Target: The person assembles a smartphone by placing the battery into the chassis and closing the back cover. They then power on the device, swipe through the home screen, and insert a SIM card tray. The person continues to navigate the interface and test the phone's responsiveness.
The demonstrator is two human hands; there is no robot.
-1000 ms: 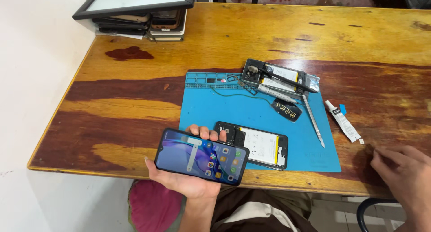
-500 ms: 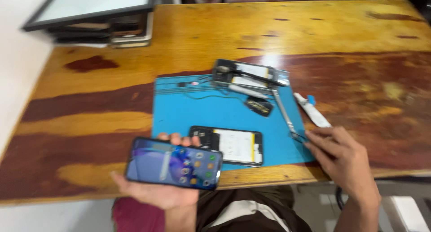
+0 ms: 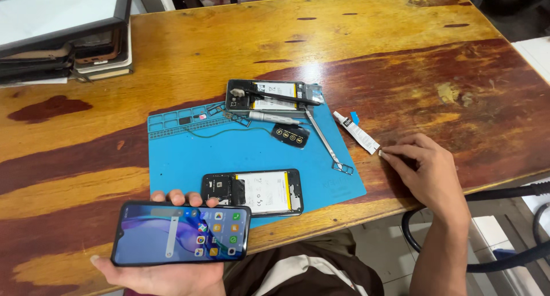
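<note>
While we are looking down from the head camera, the palm of our left hand (image 3: 166, 273) is lying hidden beneath the lit smartphone (image 3: 181, 233), and only the fingertips (image 3: 177, 197) are showing past its far edge; the wrist is cut off by the picture's lower border. That hand is cradling the phone flat, screen up, just off the desk's (image 3: 229, 44) near edge towards its left corner. The icons on the screen are too small for us to make out.

Our right hand (image 3: 427, 173) is resting on the desk near its right edge, fingers curled narrow, the fingertips touching the near end of a small white glue tube (image 3: 356, 132). We cannot tell whether they are pinching it or only brushing it.

On the blue work mat (image 3: 189, 153), an opened phone with its white battery showing (image 3: 252, 191) is lying near the mat's near edge, just beyond the held phone. A second opened phone (image 3: 269, 95) is sitting at the mat's far edge, with a dark tool across it, a pen-like driver (image 3: 272, 118) beside it and metal tweezers (image 3: 323, 138) running towards the mat's right corner. A framed panel (image 3: 63, 9) on stacked phones is cut off at the desk's far left corner.

Compared with half a second ago, our right hand is now sitting past the mat at the tube rather than over the tweezers, while the left is still holding the phone.
</note>
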